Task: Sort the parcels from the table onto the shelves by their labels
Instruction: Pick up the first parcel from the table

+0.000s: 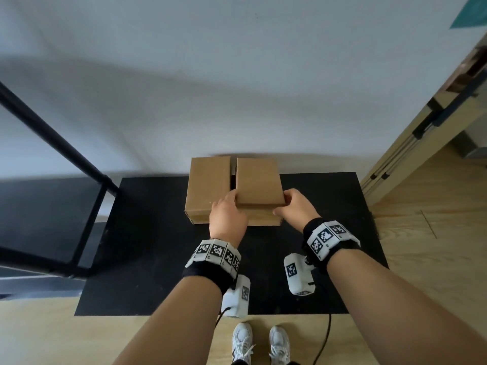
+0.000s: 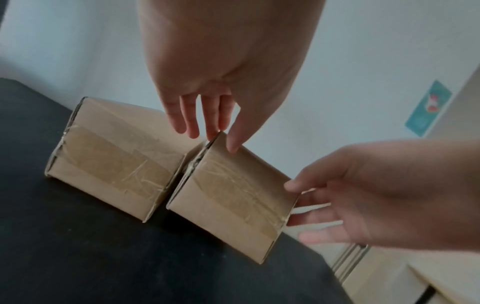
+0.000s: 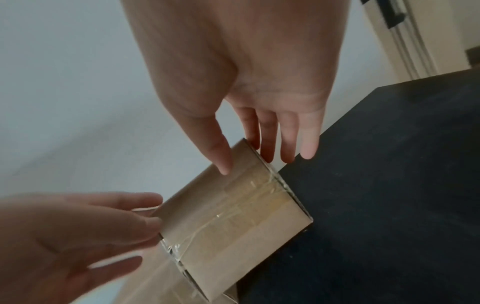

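Head view: the right-hand cardboard parcel [image 1: 259, 184] is clasped at its near corners between left hand [image 1: 227, 219] and right hand [image 1: 296, 208], long axis running away from both hands. Wrist views: thumbs are laid on its taped end (fingers down the sides), above the black counter [image 2: 78, 257]; no label is seen.

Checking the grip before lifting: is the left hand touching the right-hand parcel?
Touching. The left wrist view shows the left hand with its thumb on the taped face of the right-hand parcel, fingers behind its edge.

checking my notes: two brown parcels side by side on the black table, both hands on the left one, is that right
Not quite: both hands are on the right parcel, not the left parcel. The head view shows the left hand and right hand at its near corners. The rest stands: two brown parcels on the black table.
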Motion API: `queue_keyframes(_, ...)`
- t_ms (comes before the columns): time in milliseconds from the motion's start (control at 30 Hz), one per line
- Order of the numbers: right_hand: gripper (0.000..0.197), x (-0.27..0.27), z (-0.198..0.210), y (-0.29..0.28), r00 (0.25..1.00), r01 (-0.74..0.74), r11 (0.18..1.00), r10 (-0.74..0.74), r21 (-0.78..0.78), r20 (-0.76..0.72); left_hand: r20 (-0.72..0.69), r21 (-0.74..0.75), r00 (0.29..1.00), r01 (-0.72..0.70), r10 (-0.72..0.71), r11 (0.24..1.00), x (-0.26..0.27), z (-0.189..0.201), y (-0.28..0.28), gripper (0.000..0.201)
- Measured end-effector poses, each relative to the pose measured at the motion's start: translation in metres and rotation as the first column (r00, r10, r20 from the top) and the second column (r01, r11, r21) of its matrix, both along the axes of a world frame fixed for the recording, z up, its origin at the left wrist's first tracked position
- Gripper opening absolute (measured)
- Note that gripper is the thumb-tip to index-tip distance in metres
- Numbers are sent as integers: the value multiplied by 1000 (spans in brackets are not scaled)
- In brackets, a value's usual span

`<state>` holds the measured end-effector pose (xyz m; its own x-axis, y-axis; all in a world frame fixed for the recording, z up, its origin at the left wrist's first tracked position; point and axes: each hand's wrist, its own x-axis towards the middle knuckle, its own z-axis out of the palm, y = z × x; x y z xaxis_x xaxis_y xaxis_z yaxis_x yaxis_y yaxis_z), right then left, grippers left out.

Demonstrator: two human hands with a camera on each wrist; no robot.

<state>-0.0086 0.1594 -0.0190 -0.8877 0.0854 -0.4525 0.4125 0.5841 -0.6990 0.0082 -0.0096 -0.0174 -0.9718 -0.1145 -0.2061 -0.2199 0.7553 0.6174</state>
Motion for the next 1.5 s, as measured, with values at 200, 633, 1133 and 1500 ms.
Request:
queue_keyframes(200,45,16,15,2,975,172,967,-194,-188,-105,-24,392,988,-132,153,911,12,19,-1,51)
queue_keyframes(633,56,32,23,12,990,111,971,-128,-210,-67,60,501,966,-247,251,830,24,17,-3,49)
queue_keyframes(1133,40,54,6,16,998,62,992,-64,-107,-13,209,375,973,-168,94,912,43,-4,-1,47)
queue_keyframes(1500,42,53,1,15,996,88,995,-88,-47,22,247,401,962,-207,112,893,47,-8,3,50)
